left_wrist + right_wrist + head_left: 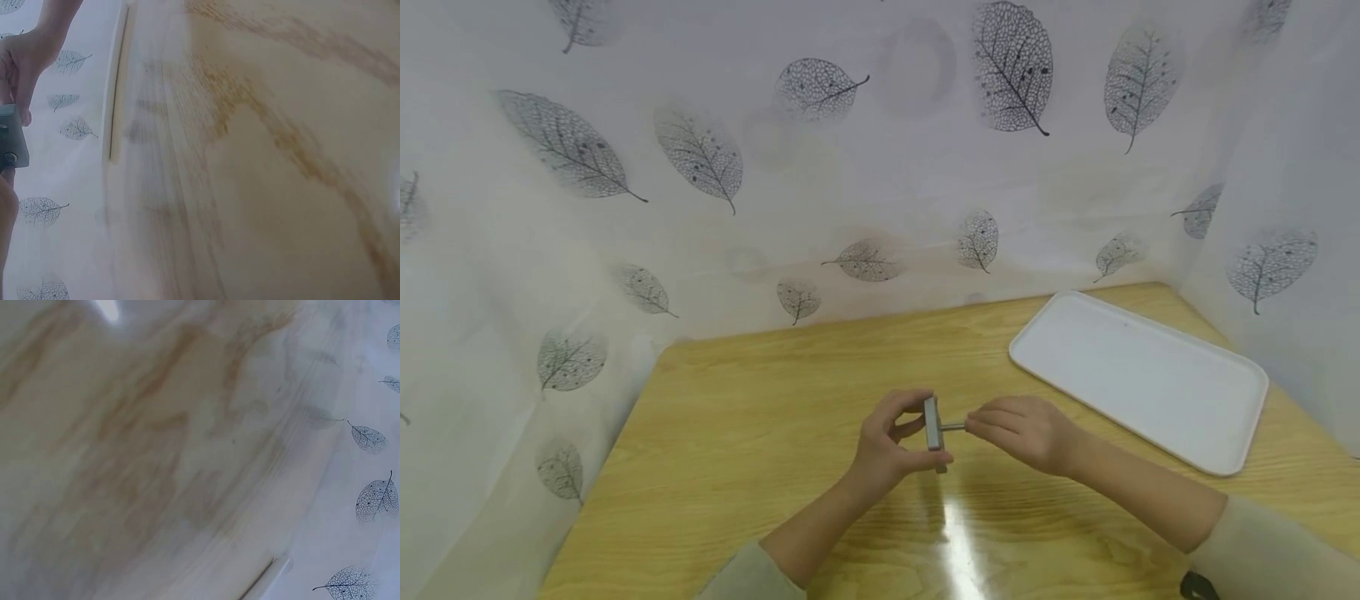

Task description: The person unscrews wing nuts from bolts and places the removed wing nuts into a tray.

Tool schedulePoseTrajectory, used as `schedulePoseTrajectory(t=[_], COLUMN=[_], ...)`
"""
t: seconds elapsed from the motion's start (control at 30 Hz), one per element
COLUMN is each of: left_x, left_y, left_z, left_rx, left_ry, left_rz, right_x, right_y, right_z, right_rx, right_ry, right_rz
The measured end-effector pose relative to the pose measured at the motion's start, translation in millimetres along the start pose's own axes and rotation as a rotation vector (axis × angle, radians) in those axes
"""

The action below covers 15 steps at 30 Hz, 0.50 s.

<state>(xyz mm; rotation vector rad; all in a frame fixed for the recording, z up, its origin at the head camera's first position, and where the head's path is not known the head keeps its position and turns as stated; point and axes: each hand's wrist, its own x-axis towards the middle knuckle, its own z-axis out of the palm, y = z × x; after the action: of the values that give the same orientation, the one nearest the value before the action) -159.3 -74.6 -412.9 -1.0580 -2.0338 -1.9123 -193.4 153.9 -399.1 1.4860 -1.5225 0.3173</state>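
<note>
My left hand (883, 446) grips a grey metal block (933, 423) across its two ends, thumb below and fingers above. The block is held upright above the table. From its right face a thin metal rod (953, 427) sticks out, and my right hand (1026, 429) pinches the far end of it with the fingertips. Most of that end is hidden in the fingers. At the left edge of the left wrist view, the block (14, 140) shows round holes in its face, with the right hand (34, 59) above it. Neither hand appears in the right wrist view.
A white rectangular tray (1138, 379) lies on the wood-grain table (760, 417), to the right of and behind the hands. A pale curtain (880, 183) printed with leaves hangs round the back and sides. A small black object (1198, 586) shows under the right sleeve.
</note>
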Motion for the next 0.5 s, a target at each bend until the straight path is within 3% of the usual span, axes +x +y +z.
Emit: schedulePoseTrajectory(t=[0.17, 0.5], left_x=[0.3, 2.8], left_y=[1.6, 4.3], left_z=[0.0, -2.9], left_rx=[-0.004, 0.026], left_ry=[0.007, 0.033], left_rz=[0.014, 0.028], right_x=[-0.2, -5.4], right_y=[0.7, 2.5], right_z=[-0.4, 1.2], right_rx=[0.012, 0.132], right_ry=[-0.003, -0.105], right_rz=[0.002, 0.169])
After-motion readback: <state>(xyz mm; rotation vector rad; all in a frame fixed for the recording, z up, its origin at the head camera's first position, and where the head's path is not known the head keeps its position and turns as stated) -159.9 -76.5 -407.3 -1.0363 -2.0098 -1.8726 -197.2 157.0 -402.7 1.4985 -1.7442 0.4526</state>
